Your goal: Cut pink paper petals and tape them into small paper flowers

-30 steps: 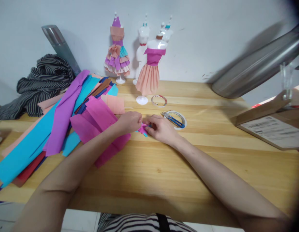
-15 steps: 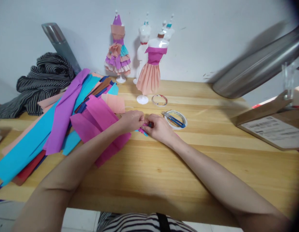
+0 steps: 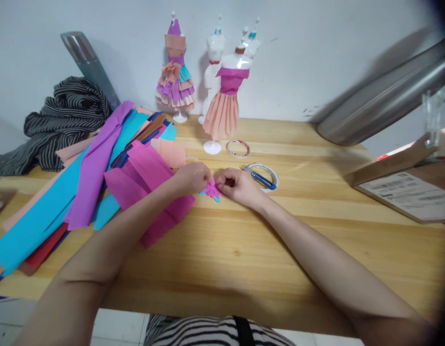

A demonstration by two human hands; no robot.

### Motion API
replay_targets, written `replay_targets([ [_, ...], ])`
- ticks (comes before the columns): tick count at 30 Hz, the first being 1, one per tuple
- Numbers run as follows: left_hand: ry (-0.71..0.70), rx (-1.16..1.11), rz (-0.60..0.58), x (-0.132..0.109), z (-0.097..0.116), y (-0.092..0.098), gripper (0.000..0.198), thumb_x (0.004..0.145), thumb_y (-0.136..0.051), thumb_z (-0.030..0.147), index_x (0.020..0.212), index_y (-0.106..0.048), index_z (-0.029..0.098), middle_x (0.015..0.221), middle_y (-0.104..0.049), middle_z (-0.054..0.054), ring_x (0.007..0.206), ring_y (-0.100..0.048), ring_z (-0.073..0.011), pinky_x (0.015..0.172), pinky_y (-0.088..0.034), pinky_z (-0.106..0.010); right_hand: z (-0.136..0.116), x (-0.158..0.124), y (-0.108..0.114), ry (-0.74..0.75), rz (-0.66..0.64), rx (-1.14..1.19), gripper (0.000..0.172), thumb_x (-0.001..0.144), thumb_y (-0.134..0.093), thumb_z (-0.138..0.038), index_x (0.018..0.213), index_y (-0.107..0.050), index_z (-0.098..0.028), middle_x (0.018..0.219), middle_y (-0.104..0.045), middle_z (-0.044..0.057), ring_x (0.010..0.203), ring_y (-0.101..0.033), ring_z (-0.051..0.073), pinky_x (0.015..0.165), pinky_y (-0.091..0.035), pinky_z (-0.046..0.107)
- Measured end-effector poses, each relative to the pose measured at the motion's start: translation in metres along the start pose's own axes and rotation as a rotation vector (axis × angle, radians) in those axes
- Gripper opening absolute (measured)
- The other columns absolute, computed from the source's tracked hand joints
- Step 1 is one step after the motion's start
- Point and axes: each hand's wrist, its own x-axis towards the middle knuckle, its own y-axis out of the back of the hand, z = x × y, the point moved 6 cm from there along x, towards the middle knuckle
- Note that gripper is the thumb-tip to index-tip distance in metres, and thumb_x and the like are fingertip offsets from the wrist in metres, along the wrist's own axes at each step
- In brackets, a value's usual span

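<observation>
A small pink and blue paper flower (image 3: 211, 189) lies on the wooden table between my hands. My left hand (image 3: 194, 179) is closed at its left side, fingertips at the petals. From the right, my right hand (image 3: 240, 186) pinches a petal edge between thumb and forefinger. Bright pink crepe paper (image 3: 164, 216) is spread under and beside my left forearm. Just beyond my right hand, a blue thread snipper (image 3: 260, 179) rests on a white roll of tape (image 3: 277, 180).
Several small mannequins stand at the wall, one in a pink and peach dress (image 3: 222, 115). Crepe strips (image 3: 96, 168) are heaped at left beside a striped cloth (image 3: 69, 120). A steel flask (image 3: 384, 96) and a cardboard box (image 3: 405, 192) stand at right.
My hands have drawn slightly apart, the left one moving a little left. More of the pink and blue flower now shows between them.
</observation>
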Motion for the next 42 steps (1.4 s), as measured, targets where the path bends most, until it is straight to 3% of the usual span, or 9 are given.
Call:
replay_targets([
  [4, 0.01, 0.079, -0.045, -0.002, 0.003, 0.001, 0.025, 0.067, -0.051, 0.009, 0.072, -0.075, 0.014, 0.07, -0.069, -0.005, 0.062, -0.055, -0.0127, 0.06, -0.039, -0.023, -0.011, -0.005, 0.006, 0.146, -0.143, -0.015, 0.006, 0.073, -0.058, -0.016, 0.067, -0.06, -0.016, 0.066, -0.058, 0.001, 0.06, -0.05, 0.011, 0.059, -0.037, 0.023],
  [9, 0.032, 0.043, -0.105, -0.005, 0.009, 0.0, 0.021, 0.066, -0.055, 0.012, 0.075, -0.075, 0.014, 0.063, -0.065, -0.002, 0.059, -0.053, -0.0121, 0.056, -0.035, -0.023, -0.018, -0.01, 0.002, 0.271, -0.174, -0.182, 0.008, 0.073, -0.058, -0.012, 0.066, -0.057, -0.016, 0.068, -0.057, 0.002, 0.063, -0.048, 0.012, 0.062, -0.035, 0.024],
  [15, 0.101, -0.027, -0.037, -0.003, 0.005, -0.004, 0.019, 0.065, -0.06, 0.014, 0.079, -0.072, 0.014, 0.069, -0.065, -0.001, 0.061, -0.053, -0.0123, 0.059, -0.036, -0.023, -0.012, -0.009, -0.001, 0.219, -0.12, -0.171, 0.016, 0.073, -0.052, -0.007, 0.061, -0.056, -0.016, 0.064, -0.059, 0.001, 0.061, -0.05, 0.012, 0.065, -0.036, 0.025],
  [25, 0.074, -0.084, 0.032, 0.001, 0.006, -0.009, 0.012, 0.068, -0.054, 0.012, 0.068, -0.066, 0.013, 0.061, -0.057, 0.001, 0.057, -0.046, -0.0101, 0.055, -0.03, -0.023, -0.003, -0.004, 0.0, 0.058, -0.104, -0.044, 0.017, 0.075, -0.055, -0.017, 0.057, -0.055, -0.016, 0.057, -0.055, -0.001, 0.053, -0.046, 0.009, 0.054, -0.032, 0.022],
  [29, 0.083, -0.096, 0.033, 0.003, 0.005, -0.01, 0.01, 0.069, -0.057, 0.015, 0.069, -0.067, 0.013, 0.062, -0.057, 0.001, 0.058, -0.047, -0.0102, 0.056, -0.031, -0.023, -0.008, -0.007, -0.002, 0.076, -0.092, -0.191, 0.017, 0.076, -0.061, -0.025, 0.062, -0.057, -0.016, 0.062, -0.058, 0.001, 0.057, -0.048, 0.011, 0.058, -0.032, 0.024],
  [33, 0.099, -0.108, 0.016, 0.004, 0.006, -0.01, 0.011, 0.068, -0.056, 0.012, 0.068, -0.067, 0.013, 0.059, -0.055, 0.002, 0.057, -0.046, -0.0102, 0.055, -0.031, -0.023, -0.013, -0.009, -0.006, 0.106, -0.066, -0.398, 0.01, 0.076, -0.057, -0.017, 0.066, -0.06, -0.017, 0.071, -0.062, 0.003, 0.064, -0.051, 0.014, 0.06, -0.03, 0.026],
  [42, 0.118, -0.133, 0.028, 0.005, 0.003, -0.008, 0.014, 0.069, -0.055, 0.014, 0.07, -0.069, 0.012, 0.057, -0.058, 0.001, 0.055, -0.048, -0.0101, 0.055, -0.035, -0.022, -0.016, -0.01, -0.009, 0.116, -0.094, -0.49, 0.014, 0.081, -0.051, -0.016, 0.073, -0.062, -0.018, 0.079, -0.065, 0.006, 0.077, -0.058, 0.018, 0.065, -0.032, 0.028],
])
